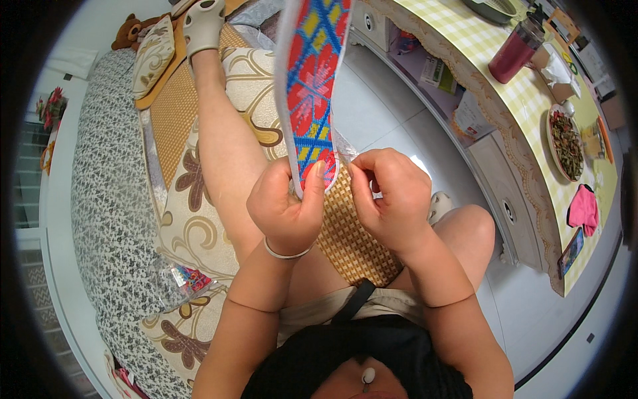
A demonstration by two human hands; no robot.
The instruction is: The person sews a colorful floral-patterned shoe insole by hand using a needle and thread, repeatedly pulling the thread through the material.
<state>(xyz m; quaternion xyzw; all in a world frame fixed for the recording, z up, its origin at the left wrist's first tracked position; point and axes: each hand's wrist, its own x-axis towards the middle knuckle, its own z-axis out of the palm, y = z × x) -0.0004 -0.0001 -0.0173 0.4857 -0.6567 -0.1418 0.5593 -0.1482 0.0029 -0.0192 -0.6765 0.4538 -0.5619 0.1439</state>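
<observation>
- Embroidered strip (311, 100) is left of the table (498, 166).
- Left hand (289, 209), farther from the table, grips the strip's lower end.
- Right hand (397, 193), nearer the table, is pinched; cannot tell on what.

curled hands (287, 205) (393, 194) side by side

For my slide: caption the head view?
Left hand grips a red, blue and yellow embroidered insole by its rounded end, pinched right hand beside it.
</observation>
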